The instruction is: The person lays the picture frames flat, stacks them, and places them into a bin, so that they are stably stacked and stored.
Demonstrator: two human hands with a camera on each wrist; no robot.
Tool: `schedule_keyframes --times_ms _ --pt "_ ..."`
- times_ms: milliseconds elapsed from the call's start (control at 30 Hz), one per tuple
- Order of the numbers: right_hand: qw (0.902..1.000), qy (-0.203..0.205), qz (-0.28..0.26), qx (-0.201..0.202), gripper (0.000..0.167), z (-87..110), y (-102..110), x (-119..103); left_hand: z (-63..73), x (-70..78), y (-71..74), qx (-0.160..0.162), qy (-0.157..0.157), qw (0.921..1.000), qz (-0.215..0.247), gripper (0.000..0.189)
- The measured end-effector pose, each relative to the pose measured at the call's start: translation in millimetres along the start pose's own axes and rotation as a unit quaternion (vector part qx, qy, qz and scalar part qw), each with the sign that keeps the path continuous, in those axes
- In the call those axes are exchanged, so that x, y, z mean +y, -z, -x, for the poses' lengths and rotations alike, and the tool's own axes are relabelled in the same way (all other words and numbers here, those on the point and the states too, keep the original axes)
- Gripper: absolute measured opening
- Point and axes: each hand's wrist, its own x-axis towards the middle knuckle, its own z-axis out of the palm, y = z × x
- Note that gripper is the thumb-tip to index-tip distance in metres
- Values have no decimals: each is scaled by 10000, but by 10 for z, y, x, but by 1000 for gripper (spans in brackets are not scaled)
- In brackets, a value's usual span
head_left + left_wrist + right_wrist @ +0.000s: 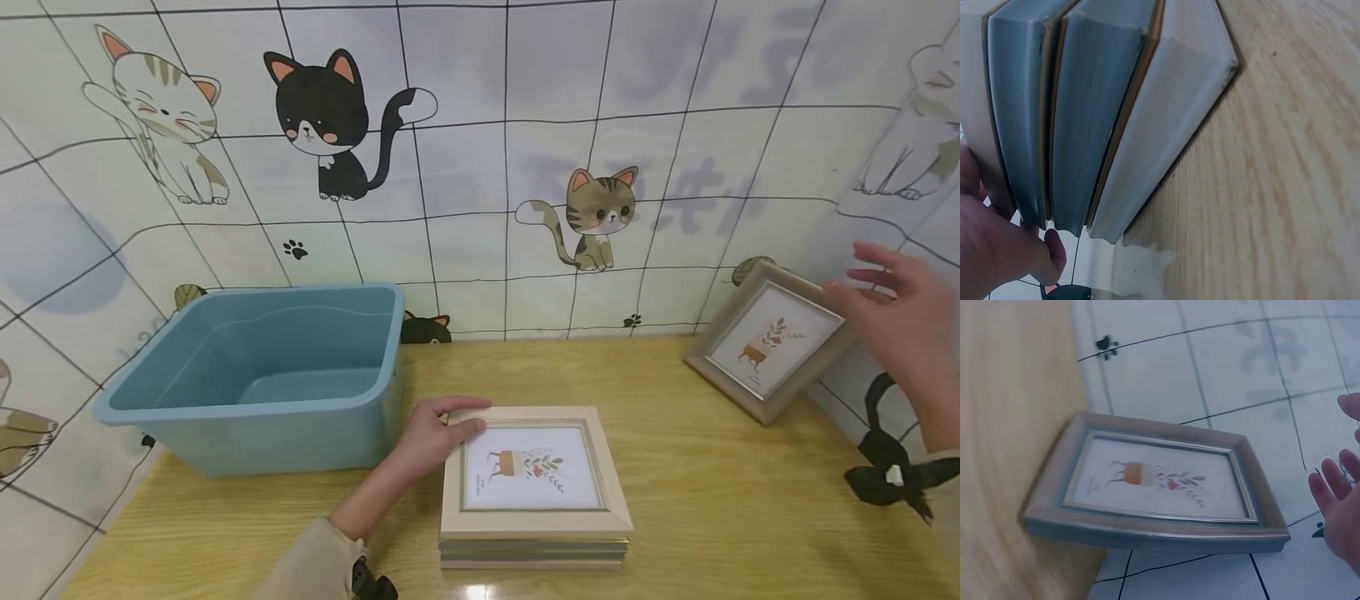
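Note:
A stack of several picture frames point(536, 523) lies on the table, the cream one on top showing a plant print. At its far left corner, my left hand point(431, 437) has its thumb on the top frame and its index finger stretched along the back edge. The left wrist view shows the stack's edges point(1094, 119) beside the left hand point(1004, 250). Over on the right, a grey-beige picture frame point(806, 383) leans against the wall covering. My right hand point(903, 312) is near its upper corner; in the right wrist view, a gap separates the fingers point(1335, 481) from this frame.
A blue plastic tub point(247, 442) stands left of the stack. Behind the wooden table point(697, 500) rises a cat-patterned wall covering point(480, 175), which also runs along both sides.

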Motion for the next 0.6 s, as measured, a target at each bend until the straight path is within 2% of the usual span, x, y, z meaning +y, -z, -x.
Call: schedule_keyframes --times_ms 67,167,267,367,500,600 --pt "9991 -386 -149 52 60 -70 60 17 -3 -11 -5 -32 -21 10000 -12 28" --pt "9972 -711 -248 13 59 -132 117 45 1 -9 -12 -65 -61 9999 -47 28" --pt "9980 -603 -160 -51 61 -179 111 123 8 5 -16 -100 -42 9999 -33 30" --pt "9980 -532 -37 -337 66 -189 88 222 14 14 -12 -87 -29 10000 -27 29" --pt "9950 -669 215 -707 71 -194 47 335 15 10 -4 -88 -32 9999 -51 29" --pt "9936 -713 416 -775 70 -209 -7 393 14 3 2 -82 -15 10000 -50 30"
